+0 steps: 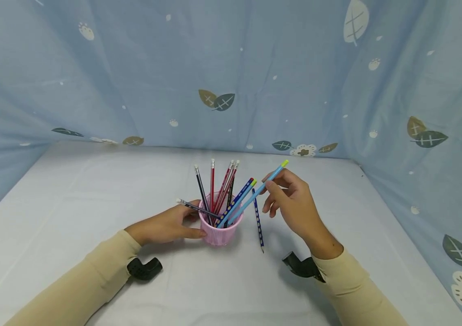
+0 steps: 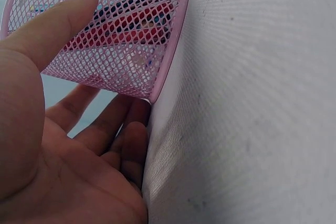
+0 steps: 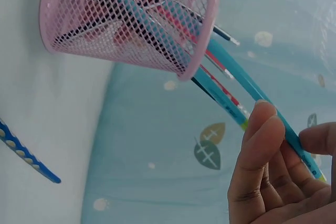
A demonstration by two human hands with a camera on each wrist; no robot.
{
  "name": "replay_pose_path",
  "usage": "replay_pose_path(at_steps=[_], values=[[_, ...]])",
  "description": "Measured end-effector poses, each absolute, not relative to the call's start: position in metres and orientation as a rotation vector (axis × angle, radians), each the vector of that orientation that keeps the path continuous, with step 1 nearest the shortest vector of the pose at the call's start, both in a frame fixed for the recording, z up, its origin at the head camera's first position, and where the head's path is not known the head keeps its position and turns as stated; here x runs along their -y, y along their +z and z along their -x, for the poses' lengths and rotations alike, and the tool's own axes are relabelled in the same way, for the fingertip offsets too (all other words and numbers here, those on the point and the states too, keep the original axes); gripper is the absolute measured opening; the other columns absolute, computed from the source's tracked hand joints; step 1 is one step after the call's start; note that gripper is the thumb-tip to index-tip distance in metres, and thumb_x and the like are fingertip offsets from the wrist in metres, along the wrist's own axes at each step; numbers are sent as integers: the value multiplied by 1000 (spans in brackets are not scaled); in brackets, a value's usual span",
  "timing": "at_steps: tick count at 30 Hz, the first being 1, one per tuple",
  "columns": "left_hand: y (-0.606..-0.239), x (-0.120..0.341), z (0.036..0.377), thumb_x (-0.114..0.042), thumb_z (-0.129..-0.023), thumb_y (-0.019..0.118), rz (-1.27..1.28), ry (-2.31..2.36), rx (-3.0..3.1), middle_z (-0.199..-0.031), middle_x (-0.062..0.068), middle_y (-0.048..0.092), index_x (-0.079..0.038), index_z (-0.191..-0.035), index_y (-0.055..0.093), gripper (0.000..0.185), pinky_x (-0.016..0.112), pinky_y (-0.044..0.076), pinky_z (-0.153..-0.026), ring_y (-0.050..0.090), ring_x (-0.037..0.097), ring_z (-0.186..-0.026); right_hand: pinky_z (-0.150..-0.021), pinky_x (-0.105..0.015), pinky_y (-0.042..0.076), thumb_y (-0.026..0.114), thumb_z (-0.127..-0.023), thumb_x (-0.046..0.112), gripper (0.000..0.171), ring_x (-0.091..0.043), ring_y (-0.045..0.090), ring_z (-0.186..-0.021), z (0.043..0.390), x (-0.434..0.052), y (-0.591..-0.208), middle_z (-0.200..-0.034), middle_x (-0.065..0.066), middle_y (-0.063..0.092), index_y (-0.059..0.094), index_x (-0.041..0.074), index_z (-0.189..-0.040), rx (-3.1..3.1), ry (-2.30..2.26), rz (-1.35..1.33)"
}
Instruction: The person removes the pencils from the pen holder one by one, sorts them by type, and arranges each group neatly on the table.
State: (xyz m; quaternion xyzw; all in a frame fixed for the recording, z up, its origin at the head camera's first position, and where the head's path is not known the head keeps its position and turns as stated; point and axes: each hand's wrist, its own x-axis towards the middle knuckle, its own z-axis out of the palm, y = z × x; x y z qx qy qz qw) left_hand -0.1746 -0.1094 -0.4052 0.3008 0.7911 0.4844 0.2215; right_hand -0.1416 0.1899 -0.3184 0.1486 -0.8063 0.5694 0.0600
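Pinching the light blue pencil with the yellow-green eraser tip (image 1: 257, 193) between thumb and fingertips, your right hand (image 1: 292, 203) hovers just right of the pink wire-mesh pencil cup (image 1: 219, 230), fingers curled round the shaft near its upper end while the lower end sits inside the cup. Your left hand (image 1: 165, 225) rests on the white cloth-covered table (image 1: 72, 213) against the cup's left side, thumb pressed on the mesh wall and the other fingers lying loosely straight by its base. Inside the cup stand red, black and dark blue pencils, fanned out. A blue pencil with pale dots (image 1: 258, 223) lies on the table just right of the cup, below your right hand.
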Motion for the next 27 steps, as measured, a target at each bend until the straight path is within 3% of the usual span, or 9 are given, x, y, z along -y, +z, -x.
replay_pose_path(at_steps=[9,14,18,27], values=[[-406,109,174,-33,-89,76,-811,1317,-2216,-145,0,54,-17,-147,45,68,50,38,-118,51,28,-135,-49,-34,57,43,-108,18,21,-24,66,-55,141,-197,-312,-87,-6,67,53,0,-114,2342,1760,-470],[-406,109,174,-34,-89,76,-808,1318,-2217,-145,1,54,-17,-148,44,69,50,38,-117,51,28,-135,-49,-34,57,38,-109,20,18,-27,65,-53,141,-202,-305,-88,1,74,51,7,-111,2269,1767,-446],[-406,109,174,-33,-89,77,-810,1329,-2213,-145,0,53,-17,-148,43,70,49,38,-117,51,27,-135,-48,-33,56,35,-110,21,17,-27,65,-51,141,-205,-302,-88,1,76,49,11,-109,2223,1783,-450],[-407,109,175,-34,-89,76,-832,1316,-2217,-146,0,53,-17,-147,44,68,50,37,-118,50,27,-136,-48,-31,56,33,-110,21,20,-24,65,-51,145,-207,-306,-84,-2,73,47,9,-115,2224,1809,-449]])
